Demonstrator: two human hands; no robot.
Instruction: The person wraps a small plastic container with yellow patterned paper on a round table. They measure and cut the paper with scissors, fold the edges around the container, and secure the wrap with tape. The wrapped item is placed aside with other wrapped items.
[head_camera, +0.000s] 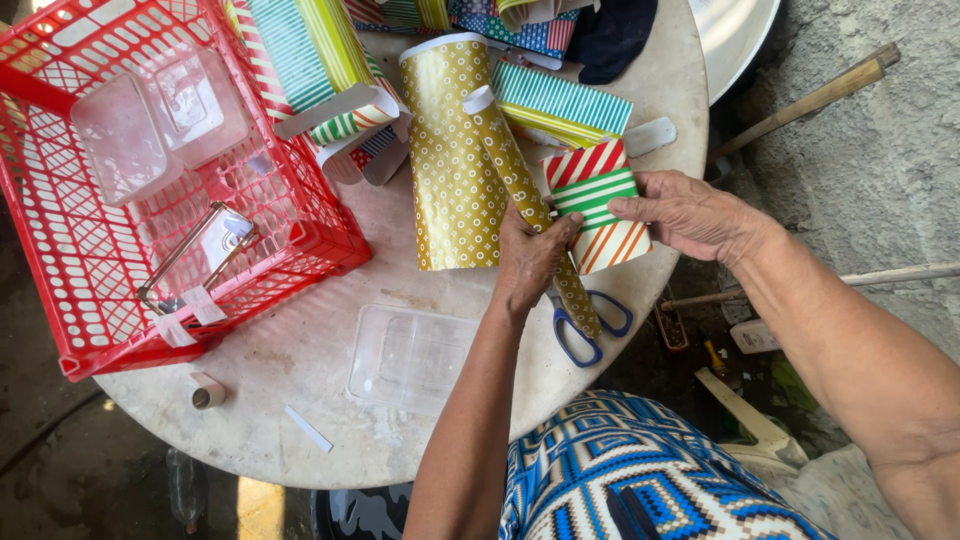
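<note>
Two hands are at work: the left hand (532, 255) and the right hand (690, 212). Between them is one box wrapped in striped paper (597, 205). One gold patterned sheet (450, 150) lies on the bench (300, 350), and one thin gold roll (520, 185) lies across it. There is one red basket (60, 250) with two clear tubs (160, 115) inside, one clear lid (410, 355), one pair of blue scissors (590, 325) and one small tape roll (207, 392).
</note>
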